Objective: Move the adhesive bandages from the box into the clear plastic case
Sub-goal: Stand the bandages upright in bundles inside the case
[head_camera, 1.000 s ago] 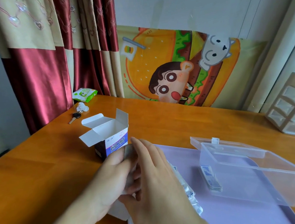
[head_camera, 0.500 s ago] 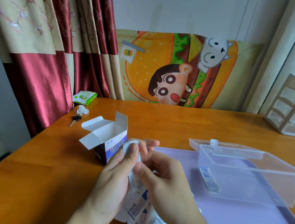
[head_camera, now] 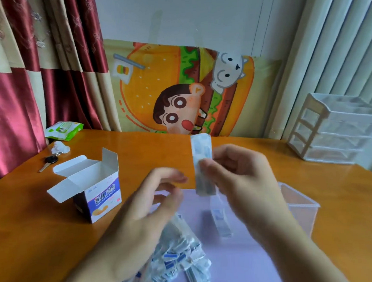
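My right hand [head_camera: 244, 180] pinches a small stack of wrapped bandages [head_camera: 202, 161] and holds it upright above the table. My left hand [head_camera: 155, 212] hovers just left of it with loosely curled fingers, holding nothing. Below my hands, a loose pile of bandages [head_camera: 179, 261] lies on the lilac mat [head_camera: 239, 268]. The open bandage box [head_camera: 95, 188] stands to the left, flaps up. The clear plastic case [head_camera: 301, 207] sits on the right, mostly hidden behind my right hand. A few bandages [head_camera: 220, 220] stand blurred beside my right wrist; whether they are inside the case I cannot tell.
A key [head_camera: 48, 161], crumpled tissue [head_camera: 59, 147] and green wipes pack [head_camera: 64, 130] lie at the back left of the orange table [head_camera: 32, 230]. A white drawer unit [head_camera: 340, 128] stands back right. A cartoon cushion [head_camera: 187, 87] leans on the wall.
My right hand has lifted a stack of bandages up and away from the pile. My left hand has let go and drawn apart. The camera has moved closer.
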Available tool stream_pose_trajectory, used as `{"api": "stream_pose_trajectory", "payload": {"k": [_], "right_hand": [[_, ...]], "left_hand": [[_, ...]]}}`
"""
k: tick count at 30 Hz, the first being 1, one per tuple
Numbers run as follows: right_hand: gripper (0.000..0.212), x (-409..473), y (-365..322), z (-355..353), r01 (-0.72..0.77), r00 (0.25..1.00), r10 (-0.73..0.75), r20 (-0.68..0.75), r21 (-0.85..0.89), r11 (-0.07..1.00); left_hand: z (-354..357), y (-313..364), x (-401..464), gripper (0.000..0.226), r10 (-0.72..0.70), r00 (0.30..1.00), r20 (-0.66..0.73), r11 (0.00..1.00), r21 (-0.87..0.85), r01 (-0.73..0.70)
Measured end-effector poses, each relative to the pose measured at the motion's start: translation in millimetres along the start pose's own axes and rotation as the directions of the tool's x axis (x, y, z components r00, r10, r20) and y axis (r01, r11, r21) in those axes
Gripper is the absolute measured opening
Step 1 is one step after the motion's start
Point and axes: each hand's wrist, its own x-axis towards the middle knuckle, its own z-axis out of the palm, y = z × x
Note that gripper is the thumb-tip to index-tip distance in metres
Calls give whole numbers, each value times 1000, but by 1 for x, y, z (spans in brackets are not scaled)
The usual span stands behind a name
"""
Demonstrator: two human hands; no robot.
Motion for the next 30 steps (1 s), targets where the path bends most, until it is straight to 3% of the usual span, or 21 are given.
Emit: {"api": "stream_pose_trajectory", "payload": {"k": [2,4,7,9,10,13,18,21,26,30], "right_hand": [[15,16,0,-43,-92,994,78,-79,-181,979],[20,26,11,-78,-233,973,215,-89,-383,894],[26,30,29,-101,-352,902,429,-41,-644,679],[17,32,42,-101,-379,834,551,-20,-747,546],[11,33,50,-98,-382,797,604,-27,-797,467],[21,40,75,-92,-332,731,682,-41,-894,302],[16,37,97,-91,-288,668,743,-43,-935,206],[22,33,102,-91,-313,662,749,-23,-917,248],[13,31,94,-93,-309,665,745,-53,-928,210],[28,30,83,-98,-221,601,799,4,-960,171]], "left_hand": [[6,9,-4,22,114,985,129,966,217,-140],[21,15,4,31,189,949,253,880,385,-278],[43,21,12,31,159,904,397,820,457,-345],[54,13,10,23,101,888,449,790,506,-346],[59,11,11,20,78,881,468,763,540,-354],[66,5,10,19,17,868,495,752,566,-337],[65,7,8,17,54,858,510,766,531,-363],[66,7,10,13,95,832,547,723,536,-435],[67,-1,7,17,52,879,474,817,485,-310],[68,0,7,17,27,871,490,828,477,-294]]}}
